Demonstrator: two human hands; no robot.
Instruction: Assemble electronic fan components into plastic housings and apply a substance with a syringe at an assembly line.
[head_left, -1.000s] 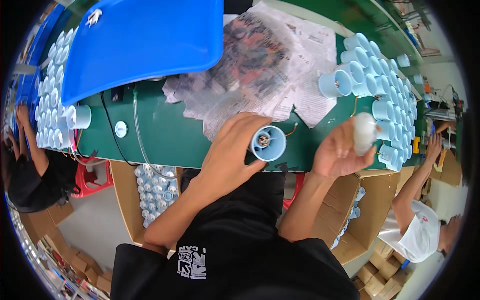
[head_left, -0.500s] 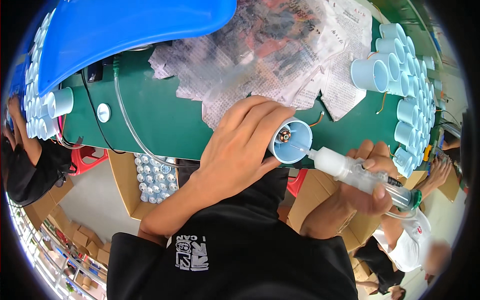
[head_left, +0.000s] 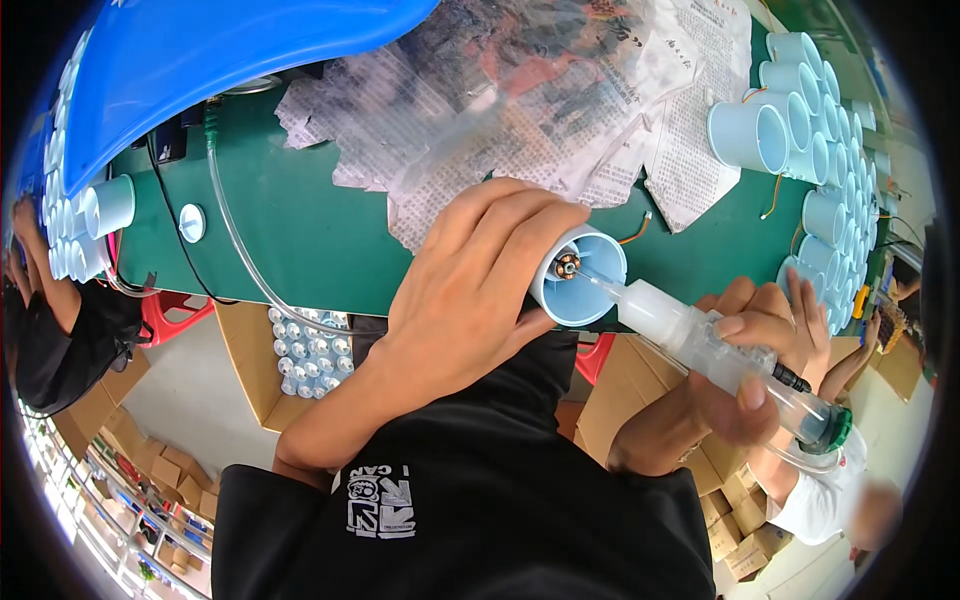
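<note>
One dispensing syringe, one held light-blue cup, one blue tray, one small disc and two red stools were visible; the remaining light-blue cups stood too crowded to count.

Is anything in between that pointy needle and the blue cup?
No, nothing visible blocks it. The right hand holds the translucent syringe, whose needle reaches into the open mouth of the light-blue cup, which the left hand holds.
</note>
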